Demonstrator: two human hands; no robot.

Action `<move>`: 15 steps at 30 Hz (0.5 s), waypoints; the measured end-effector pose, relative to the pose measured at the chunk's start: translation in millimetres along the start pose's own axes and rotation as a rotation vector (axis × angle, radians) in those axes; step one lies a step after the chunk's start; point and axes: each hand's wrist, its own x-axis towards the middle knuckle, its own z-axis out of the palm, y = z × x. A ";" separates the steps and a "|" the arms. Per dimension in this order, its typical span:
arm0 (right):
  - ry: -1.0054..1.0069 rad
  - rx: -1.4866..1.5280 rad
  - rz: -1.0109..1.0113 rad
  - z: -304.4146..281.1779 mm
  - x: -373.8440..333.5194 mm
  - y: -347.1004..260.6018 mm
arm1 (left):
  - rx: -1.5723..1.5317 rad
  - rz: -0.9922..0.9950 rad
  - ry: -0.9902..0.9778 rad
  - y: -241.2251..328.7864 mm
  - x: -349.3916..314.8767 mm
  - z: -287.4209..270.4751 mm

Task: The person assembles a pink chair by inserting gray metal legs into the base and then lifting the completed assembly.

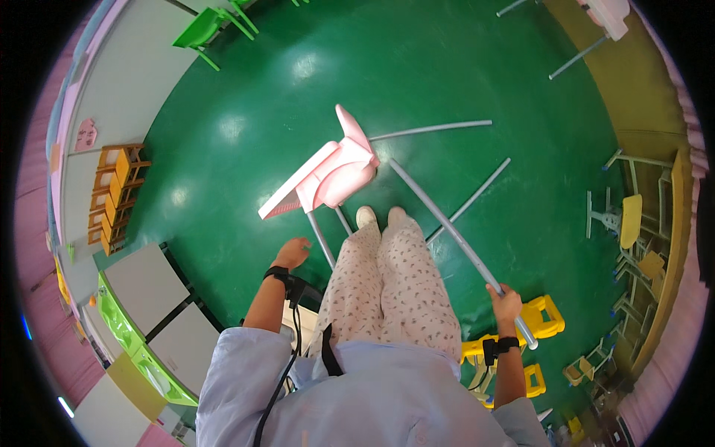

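Green floor (pixel 246 97) spreads across the room, with a green chair (pixel 201 28) at the upper left, wooden chairs (pixel 118 195) stacked by the left wall and a grey table (pixel 141 290) below them. Ahead of the person's feet lies the pink piece (pixel 331 167), a plastic body tilted on the floor, two grey legs (pixel 321 240) reaching from it toward the person and a grey rod (pixel 432 130) stretching off to its right. Fingers wrapped round it, the right hand (pixel 506 304) grips a long pole (pixel 447 225) near its lower end; the pole slants up and left, its far end just beside the pink piece. Another pole (pixel 484 185) shows beyond it, the two crossing in view. Left hand (pixel 292 253) — fingers loosely bent, nothing visible in it — hangs near the legs. Yellow plastic furniture (pixel 550 316) stands beside the right hand.
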 end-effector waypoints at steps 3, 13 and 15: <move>-0.024 -0.029 -0.034 6.9 15.0 -8.7 | -0.160 -0.086 0.032 -9.3 10.4 4.1; -0.020 0.081 -0.090 15.1 35.3 -10.2 | -0.334 -0.288 0.034 2.2 34.7 31.0; -0.059 0.123 -0.055 18.2 38.7 -15.4 | -0.309 -0.263 0.046 0.6 33.3 38.4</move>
